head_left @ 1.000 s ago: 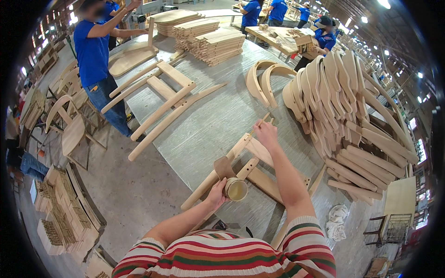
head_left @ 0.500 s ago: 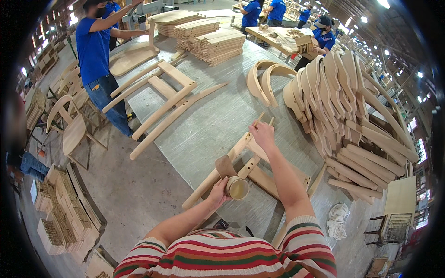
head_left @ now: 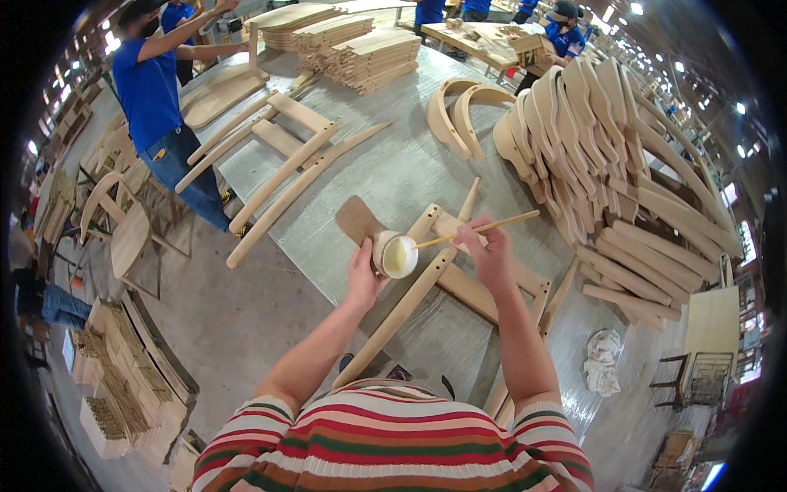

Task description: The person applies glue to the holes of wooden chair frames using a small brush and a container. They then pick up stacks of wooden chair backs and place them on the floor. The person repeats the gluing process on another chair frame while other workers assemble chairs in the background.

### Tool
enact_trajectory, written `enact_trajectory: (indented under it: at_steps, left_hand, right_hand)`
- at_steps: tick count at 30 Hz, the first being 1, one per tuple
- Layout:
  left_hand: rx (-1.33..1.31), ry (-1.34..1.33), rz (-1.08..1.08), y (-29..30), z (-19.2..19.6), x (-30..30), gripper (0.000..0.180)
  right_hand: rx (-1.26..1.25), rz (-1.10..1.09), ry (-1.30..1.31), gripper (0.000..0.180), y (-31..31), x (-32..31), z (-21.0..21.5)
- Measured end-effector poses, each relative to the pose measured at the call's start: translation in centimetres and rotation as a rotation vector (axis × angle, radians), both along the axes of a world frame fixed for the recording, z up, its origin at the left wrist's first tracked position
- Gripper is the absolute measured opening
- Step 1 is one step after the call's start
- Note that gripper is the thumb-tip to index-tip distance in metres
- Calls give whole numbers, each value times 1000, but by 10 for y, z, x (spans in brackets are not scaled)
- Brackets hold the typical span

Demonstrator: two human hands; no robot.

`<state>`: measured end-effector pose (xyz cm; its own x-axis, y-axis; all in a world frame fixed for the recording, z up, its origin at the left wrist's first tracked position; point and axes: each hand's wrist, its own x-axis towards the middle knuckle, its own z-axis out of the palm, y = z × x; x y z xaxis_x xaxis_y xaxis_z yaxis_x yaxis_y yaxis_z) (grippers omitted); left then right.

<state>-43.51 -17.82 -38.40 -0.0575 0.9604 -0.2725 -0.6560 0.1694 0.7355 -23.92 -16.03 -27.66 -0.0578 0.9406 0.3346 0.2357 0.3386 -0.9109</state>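
Hands: left [head_left: 362,275] holds cup [head_left: 395,254] | right [head_left: 489,254] holds stick [head_left: 475,230]

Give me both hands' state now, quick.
Left hand: closed on a small cup of pale liquid.
Right hand: closed on a thin stick, its tip in the cup.

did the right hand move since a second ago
Yes. The right hand was stretched out on the far end of the wooden chair frame; now it has pulled back toward the cup, holding a thin stick dipped into it.
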Motion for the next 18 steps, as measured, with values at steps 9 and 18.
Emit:
enact_trajectory:
  at_steps: [9, 18]
  left_hand:
    - [235, 131, -17, 0, 53, 11, 34]
    - [212, -5, -68, 1, 56, 22, 35]
  right_hand:
    - [5, -48, 229, 10, -32, -1, -18]
    - [-386, -170, 765, 6, -34, 11, -50]
